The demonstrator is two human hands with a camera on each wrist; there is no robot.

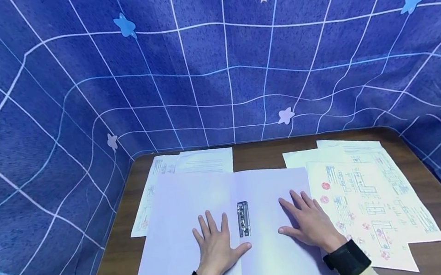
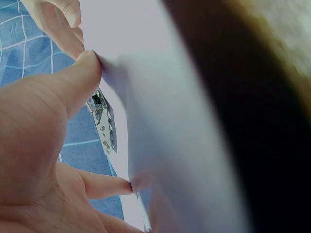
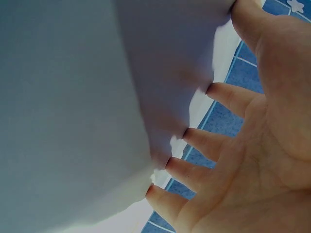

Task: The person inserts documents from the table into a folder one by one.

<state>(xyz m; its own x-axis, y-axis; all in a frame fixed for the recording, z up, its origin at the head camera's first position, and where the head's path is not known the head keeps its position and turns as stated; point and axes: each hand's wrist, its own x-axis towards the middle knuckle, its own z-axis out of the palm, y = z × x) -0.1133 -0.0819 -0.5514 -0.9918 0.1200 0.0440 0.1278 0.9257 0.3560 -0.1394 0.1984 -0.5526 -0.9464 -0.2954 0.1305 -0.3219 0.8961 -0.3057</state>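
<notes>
A pale lilac folder (image 1: pixel 278 260) lies spread wide on the desk, its metal lever clip (image 1: pixel 244 219) fixed beside the centre fold. My left hand (image 1: pixel 215 249) rests with spread fingers on the left inner side, thumb reaching toward the fold just below the clip. On the right inner side, my right hand (image 1: pixel 312 224) lies with fingers extended, close to the folder's right edge. Fingertips (image 3: pixel 194 133) meet the pale surface in the right wrist view. The left wrist view has the left thumb (image 2: pixel 80 80) against the folder, with the clip beyond it. Neither hand grips anything.
Printed sheets (image 1: pixel 148 195) stick out from under the folder's upper left. At the right, overlapping drawings (image 1: pixel 363 202) with red stamps lie partly behind the right wrist. A blue grid-patterned curtain (image 1: pixel 213 82) hangs behind the brown wooden desk (image 1: pixel 258 153).
</notes>
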